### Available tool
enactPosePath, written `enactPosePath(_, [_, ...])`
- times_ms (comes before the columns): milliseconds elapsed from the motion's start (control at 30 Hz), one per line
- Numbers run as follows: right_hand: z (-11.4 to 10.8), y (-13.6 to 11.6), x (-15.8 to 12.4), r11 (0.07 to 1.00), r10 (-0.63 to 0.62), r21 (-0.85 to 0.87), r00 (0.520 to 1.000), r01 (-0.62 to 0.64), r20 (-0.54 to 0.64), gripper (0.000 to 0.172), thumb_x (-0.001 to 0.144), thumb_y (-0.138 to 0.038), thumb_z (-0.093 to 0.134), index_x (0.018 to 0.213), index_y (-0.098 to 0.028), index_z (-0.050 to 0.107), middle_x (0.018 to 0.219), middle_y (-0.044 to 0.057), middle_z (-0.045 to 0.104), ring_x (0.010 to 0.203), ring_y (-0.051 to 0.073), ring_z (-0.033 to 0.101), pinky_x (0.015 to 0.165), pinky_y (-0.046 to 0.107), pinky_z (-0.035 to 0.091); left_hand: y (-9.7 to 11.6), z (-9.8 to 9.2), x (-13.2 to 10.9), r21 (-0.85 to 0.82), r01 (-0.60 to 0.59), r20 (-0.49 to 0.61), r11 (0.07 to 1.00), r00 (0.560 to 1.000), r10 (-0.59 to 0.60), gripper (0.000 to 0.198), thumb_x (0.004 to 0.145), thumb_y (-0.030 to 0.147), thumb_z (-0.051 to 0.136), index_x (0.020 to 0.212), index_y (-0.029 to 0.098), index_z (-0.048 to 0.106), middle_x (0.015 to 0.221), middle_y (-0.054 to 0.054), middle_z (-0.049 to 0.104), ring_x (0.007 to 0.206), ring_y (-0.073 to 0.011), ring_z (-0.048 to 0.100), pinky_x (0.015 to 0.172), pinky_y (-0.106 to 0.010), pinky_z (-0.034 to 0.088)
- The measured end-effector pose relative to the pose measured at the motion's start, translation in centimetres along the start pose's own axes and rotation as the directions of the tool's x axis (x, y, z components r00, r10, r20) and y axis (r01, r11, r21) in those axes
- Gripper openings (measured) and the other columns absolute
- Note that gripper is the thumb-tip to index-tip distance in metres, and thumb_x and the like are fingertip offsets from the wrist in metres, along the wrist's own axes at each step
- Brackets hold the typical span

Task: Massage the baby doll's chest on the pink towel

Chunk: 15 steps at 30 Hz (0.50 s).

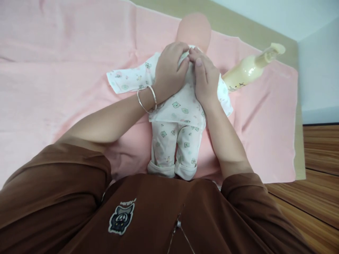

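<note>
We are bending over a doll (178, 113) that is lying on a pink cloth (79, 35), its bare head (194, 30) pointing toward the far side and its printed trousers (164, 144) reaching toward us. We are resting our left hand (171, 67) and right hand (208, 76) on the upper part of its printed top (189, 83), our fingers coming close together just below the head. Both hands are curving, partly open; we cannot tell whether the fingertips are gripping any fabric. A yellow pump bottle (243, 72) is showing on the right, partly behind the sleeve (224, 97).
</note>
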State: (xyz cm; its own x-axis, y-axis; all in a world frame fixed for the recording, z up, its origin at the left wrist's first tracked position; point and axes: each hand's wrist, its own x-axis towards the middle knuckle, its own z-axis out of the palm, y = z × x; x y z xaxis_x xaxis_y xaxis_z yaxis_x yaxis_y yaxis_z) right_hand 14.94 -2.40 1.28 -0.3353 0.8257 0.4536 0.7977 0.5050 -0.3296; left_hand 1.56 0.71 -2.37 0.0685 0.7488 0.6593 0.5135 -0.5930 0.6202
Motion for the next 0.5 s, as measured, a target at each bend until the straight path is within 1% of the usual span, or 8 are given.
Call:
enactPosePath(33, [0.2,0.5,0.1,1.000,-0.001,0.028,1.000,0.001,-0.009,0.038,0.100,-0.027,0.015,0.121,-0.024,0.047,0.131,-0.007,0.047,0.128,0.004,0.033,0.112,0.022,0.029,-0.2,-0.3,-0.3,0.003,0.014,0.019,1.000,1.000,-0.015,0.024,0.084,0.015,0.044,0.102,0.029,0.049,0.105,0.000,0.056,0.103,-0.0158,0.047,0.097,-0.031,0.038])
enactPosePath(100, [0.6,1.1,0.2,0.998,0.010,0.061,1.000,-0.010,-0.005,0.035,0.098,-0.026,0.020,0.120,-0.020,0.047,0.131,-0.004,0.047,0.128,0.004,0.033,0.112,0.023,0.029,-0.5,-0.7,-0.6,0.004,0.037,0.019,0.999,0.999,-0.037,0.027,0.082,0.014,0.046,0.102,0.030,0.051,0.109,0.001,0.055,0.108,-0.0154,0.047,0.100,-0.031,0.037])
enactPosePath(133, [0.7,1.2,0.3,0.998,0.020,0.054,1.000,-0.021,0.015,0.035,0.097,-0.026,0.023,0.122,-0.021,0.046,0.133,-0.004,0.046,0.128,0.004,0.033,0.113,0.023,0.028,-0.6,-0.8,-0.6,0.006,0.040,0.015,0.999,0.999,-0.040,0.027,0.081,0.013,0.046,0.102,0.030,0.051,0.110,0.001,0.055,0.109,-0.0156,0.046,0.101,-0.032,0.037])
enactPosePath(200, [0.9,0.8,0.2,0.998,0.059,0.002,0.995,-0.059,0.082,0.037,0.093,-0.026,0.025,0.127,-0.025,0.041,0.140,-0.008,0.036,0.132,0.006,0.026,0.115,0.027,0.022,-0.6,-0.9,-0.6,0.009,0.032,-0.002,0.999,0.999,-0.032,0.027,0.080,0.012,0.047,0.100,0.029,0.053,0.110,0.000,0.055,0.109,-0.0166,0.046,0.101,-0.033,0.037])
enactPosePath(267, [0.8,-0.4,-0.2,0.994,0.106,-0.050,0.984,-0.100,0.140,0.042,0.091,-0.030,0.027,0.133,-0.031,0.033,0.145,-0.016,0.022,0.136,0.011,0.016,0.116,0.034,0.014,-0.5,-1.1,-0.5,0.013,0.036,0.004,0.999,0.999,-0.036,0.028,0.080,0.011,0.046,0.098,0.030,0.055,0.106,-0.001,0.055,0.106,-0.0178,0.048,0.098,-0.034,0.040])
enactPosePath(333, [0.5,-2.1,-0.9,0.988,0.143,-0.087,0.973,-0.129,0.180,0.049,0.089,-0.033,0.032,0.138,-0.034,0.025,0.146,-0.019,0.013,0.138,0.017,0.006,0.116,0.042,0.008,-0.2,-1.2,-0.4,0.006,0.050,0.034,0.999,0.998,-0.051,0.026,0.082,0.015,0.044,0.093,0.035,0.055,0.099,0.000,0.056,0.099,-0.0201,0.051,0.092,-0.034,0.042])
enactPosePath(433, [-0.4,-4.3,-1.7,0.988,0.112,-0.130,0.964,-0.083,0.240,0.056,0.086,-0.026,0.034,0.141,-0.029,0.019,0.148,-0.013,0.011,0.139,0.018,0.004,0.116,0.047,0.005,0.0,-1.3,-0.4,0.003,0.070,0.061,0.998,0.996,-0.070,0.022,0.086,0.021,0.039,0.088,0.036,0.055,0.093,-0.001,0.057,0.093,-0.0225,0.052,0.087,-0.036,0.043])
enactPosePath(500, [-0.8,-4.8,-1.8,0.991,0.046,-0.136,0.960,-0.008,0.277,0.058,0.085,-0.020,0.033,0.141,-0.026,0.019,0.148,-0.010,0.011,0.138,0.014,0.005,0.116,0.044,0.002,0.0,-1.2,-0.5,0.026,0.070,0.044,0.997,0.997,-0.071,0.021,0.087,0.020,0.038,0.086,0.033,0.054,0.096,-0.002,0.055,0.095,-0.0221,0.052,0.088,-0.036,0.043])
